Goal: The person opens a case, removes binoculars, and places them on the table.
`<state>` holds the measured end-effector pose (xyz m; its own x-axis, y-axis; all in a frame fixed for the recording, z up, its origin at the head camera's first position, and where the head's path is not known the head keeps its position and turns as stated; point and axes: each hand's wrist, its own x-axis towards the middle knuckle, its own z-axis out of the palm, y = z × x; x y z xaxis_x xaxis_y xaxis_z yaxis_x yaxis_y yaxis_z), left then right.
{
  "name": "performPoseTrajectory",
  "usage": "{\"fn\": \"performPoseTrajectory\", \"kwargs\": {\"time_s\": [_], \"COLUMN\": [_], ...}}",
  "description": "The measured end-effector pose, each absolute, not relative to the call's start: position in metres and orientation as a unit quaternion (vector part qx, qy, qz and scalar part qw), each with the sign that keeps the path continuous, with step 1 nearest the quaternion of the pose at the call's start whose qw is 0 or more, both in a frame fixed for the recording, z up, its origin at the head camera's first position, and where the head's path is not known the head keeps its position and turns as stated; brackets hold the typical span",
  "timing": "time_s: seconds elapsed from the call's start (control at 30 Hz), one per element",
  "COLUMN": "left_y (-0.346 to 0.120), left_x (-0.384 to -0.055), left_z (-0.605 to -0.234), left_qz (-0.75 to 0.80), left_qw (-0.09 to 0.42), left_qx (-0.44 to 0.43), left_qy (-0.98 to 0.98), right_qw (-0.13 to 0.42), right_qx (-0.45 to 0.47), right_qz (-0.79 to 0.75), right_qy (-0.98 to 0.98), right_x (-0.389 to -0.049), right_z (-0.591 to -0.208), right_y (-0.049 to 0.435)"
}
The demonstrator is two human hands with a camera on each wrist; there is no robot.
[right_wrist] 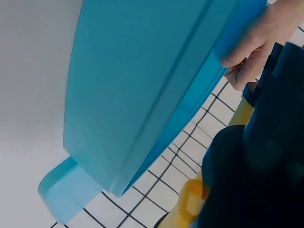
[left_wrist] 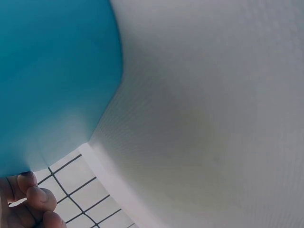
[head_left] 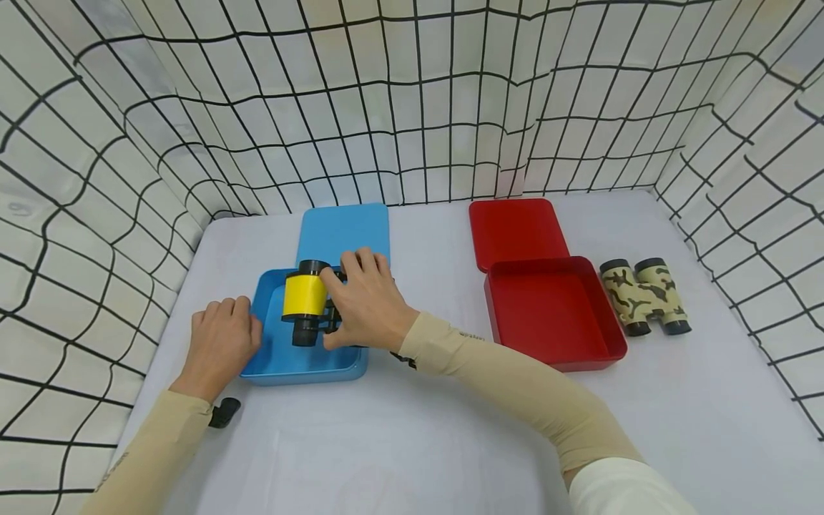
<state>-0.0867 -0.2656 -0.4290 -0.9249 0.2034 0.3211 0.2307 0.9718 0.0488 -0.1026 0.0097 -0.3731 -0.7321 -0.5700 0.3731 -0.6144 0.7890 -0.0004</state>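
My right hand (head_left: 370, 304) grips a pair of yellow and black binoculars (head_left: 305, 295) by its right side, above the open blue box (head_left: 273, 354). The hand covers the binoculars' right half in the head view; in the right wrist view the binoculars (right_wrist: 256, 156) loom dark and close. At the box's left wall is my left hand (head_left: 222, 342). The right wrist view shows that hand (right_wrist: 261, 45) pinching the box rim, thumb on one side and fingers on the other. Part of its curled fingers (left_wrist: 38, 199) appears at the corner of the left wrist view.
The blue lid (head_left: 344, 225) lies folded back behind its box. To the right stands an open red box (head_left: 553, 318) with its lid (head_left: 518, 229) back. Camouflage binoculars (head_left: 644, 297) lie beside it. Black-grid netting (head_left: 418, 107) over white cloth walls the white table.
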Motion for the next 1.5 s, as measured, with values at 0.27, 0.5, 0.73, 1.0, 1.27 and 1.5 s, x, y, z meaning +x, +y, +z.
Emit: {"fn": "performPoseTrajectory", "kwargs": {"time_s": [0.27,0.5,0.73,1.0,1.27,1.5], "left_y": [-0.265,-0.264,-0.264,-0.263,-0.263,-0.264], "left_x": [-0.087,-0.086,-0.086,-0.085,-0.086,-0.085], "left_z": [-0.43,-0.429,-0.428,-0.426,-0.426,-0.426], "left_qz": [-0.043,-0.042,-0.042,-0.037,-0.036,-0.035], "left_qw": [0.163,0.156,0.148,0.148,0.151,0.15], "left_qx": [-0.113,-0.109,-0.106,-0.105,-0.109,-0.109], "left_qy": [-0.979,-0.981,-0.982,-0.983,-0.982,-0.982], "right_qw": [0.181,0.186,0.187,0.182,0.179,0.171], "right_qx": [0.318,0.317,0.316,0.318,0.319,0.318], "right_qz": [0.073,0.085,0.086,0.096,0.102,0.097], "right_qy": [-0.928,-0.926,-0.926,-0.926,-0.925,-0.928], "right_x": [-0.102,-0.101,-0.101,-0.099,-0.099,-0.098], "right_z": [-0.373,-0.375,-0.374,-0.372,-0.372,-0.369], "right_y": [0.014,0.019,0.024,0.028,0.033,0.037]}}
